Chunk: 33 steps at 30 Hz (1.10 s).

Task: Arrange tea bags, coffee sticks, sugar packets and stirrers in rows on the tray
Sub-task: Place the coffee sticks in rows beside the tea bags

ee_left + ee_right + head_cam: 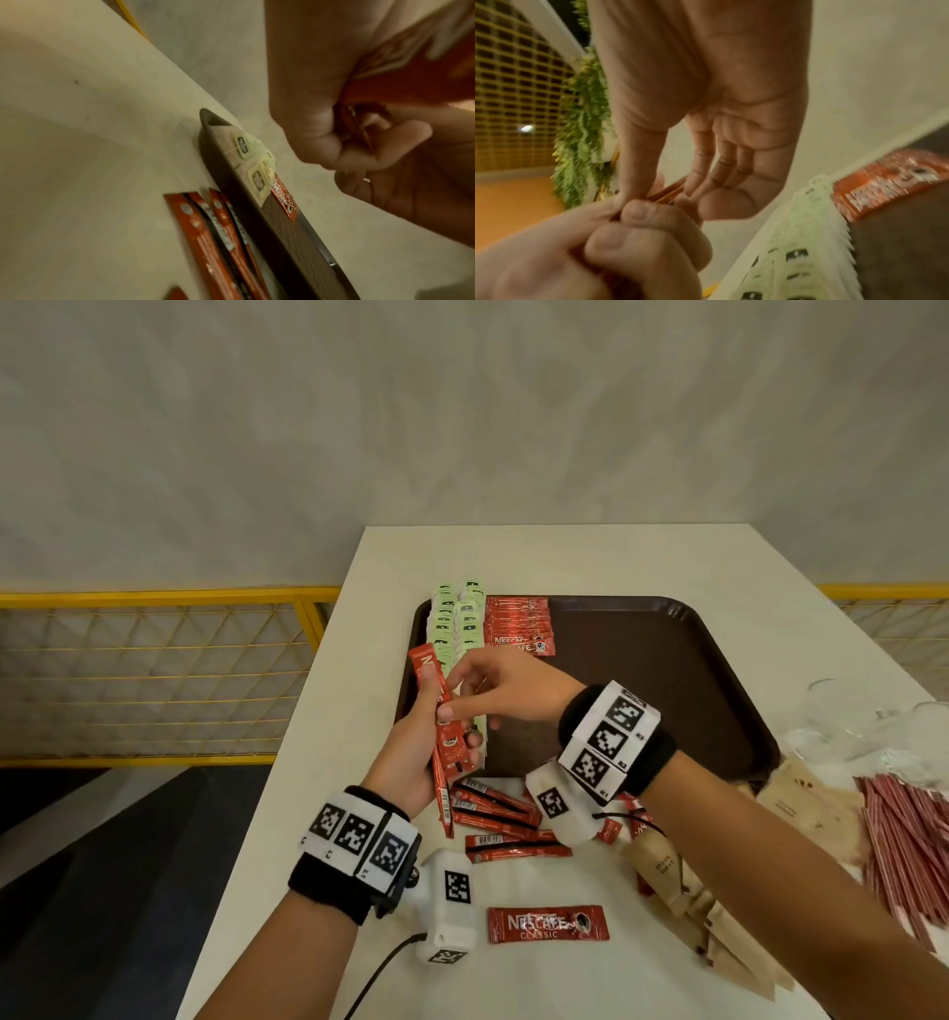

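My left hand (445,746) grips a bundle of red coffee sticks (442,711) upright over the front left corner of the brown tray (667,670). My right hand (451,698) reaches across and pinches one stick of that bundle between thumb and fingers; the right wrist view shows the pinch on the stick edges (666,194). On the tray's left side lie two rows of green tea bags (458,621), and beside them a row of coffee sticks (518,625). Loose coffee sticks (495,814) lie on the table in front of the tray.
One coffee stick (547,923) lies alone near the front. Brown sugar packets (693,896) and red stirrers (904,845) lie at the right, with clear plastic wrap (873,737) behind them. A yellow railing (154,675) runs past the table's left edge.
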Available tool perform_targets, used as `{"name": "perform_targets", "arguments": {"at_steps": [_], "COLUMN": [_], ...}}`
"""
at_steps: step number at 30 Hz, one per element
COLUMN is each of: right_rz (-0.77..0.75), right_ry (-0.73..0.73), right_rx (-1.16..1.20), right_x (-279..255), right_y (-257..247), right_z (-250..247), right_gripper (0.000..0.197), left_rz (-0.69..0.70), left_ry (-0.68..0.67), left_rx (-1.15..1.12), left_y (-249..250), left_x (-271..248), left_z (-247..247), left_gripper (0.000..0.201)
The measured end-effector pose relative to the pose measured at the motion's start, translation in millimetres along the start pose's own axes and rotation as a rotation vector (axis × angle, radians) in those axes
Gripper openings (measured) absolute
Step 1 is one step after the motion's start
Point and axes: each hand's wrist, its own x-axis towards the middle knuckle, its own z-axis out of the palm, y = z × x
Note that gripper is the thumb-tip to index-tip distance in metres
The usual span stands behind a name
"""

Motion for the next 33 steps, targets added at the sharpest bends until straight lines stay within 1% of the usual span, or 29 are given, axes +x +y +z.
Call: {"name": "perform_targets", "arguments": {"at_steps": [3,5,9,12,14,16,19,21,22,25,26,27,29,31,33], "right_rz": [-0.001,-0.002,-0.015,-0.006,0.004,0.006,0.01,-0.023,-0.041,-0.058,-0.065,-0.067,-0.051,-0.062,-0.079], "right_ry": [0.038,0.044,0.083,0.141,0.161,0.128,0.054,0.066,0.095,0.23,0.255,0.251,0.178,0.108,0.097], "right_rx": [0.152,0.194,0.299,0.39,0.39,0.332,0.203,0.208,0.255,0.535,0.565,0.529,0.34,0.139,0.068], "right_x": [-6.1,-8.6,-8.5,-8.3,-7.5,-5.5,-2.9,-0.5,-0.2,-2.1,-3.2,-4.6,-6.0,-5.2,-3.1], "right_y": [2.0,2.6,9.8,14.6,13.3,10.2,6.4,7.8,8.1,6.2,6.2,6.3,7.1,8.8,11.7], "right_z": [-1.4,-3.0,-4.1,-3.9,-3.9,-3.3,-1.2,-0.7,-0.8,-7.0,-10.4,-13.1,-13.2,-6.3,-0.1], "right_gripper": [0.032,0.028,0.009,0.006,0.005,0.01,0.02,0.022,0.02,0.007,0.004,0.004,0.006,0.007,0.011], "left_rz": [-0.035,-0.047,-0.05,-0.042,-0.044,-0.045,-0.021,-0.009,-0.003,0.006,0.014,0.028,0.072,0.107,0.118], "left_ry": [-0.028,-0.054,-0.087,-0.098,-0.111,-0.135,-0.132,-0.127,-0.125,-0.094,-0.071,-0.046,-0.001,0.022,0.021], "left_rx": [0.06,0.078,0.066,0.064,0.121,0.2,0.357,0.4,0.4,0.336,0.292,0.24,0.151,0.129,0.141], "left_y": [-1.9,-3.6,-6.1,-6.5,-6.9,-7.9,-10.9,-12.4,-12.5,-10.3,-8.8,-7.0,-2.6,1.0,2.3], "left_x": [-4.5,-6.5,-7.4,-5.8,-3.8,-3.1,-3.7,-3.5,-3.3,-2.7,-2.4,-1.6,1.0,4.1,5.8], "left_z": [-2.1,-2.3,-1.5,-2.2,-3.5,-3.4,-1.7,-3.4,-6.3,-18.3,-21.8,-24.9,-27.5,-26.4,-24.3], "left_gripper": [0.05,0.047,0.05,0.044,0.035,0.03,0.024,0.024,0.026,0.03,0.029,0.028,0.028,0.027,0.019]}}
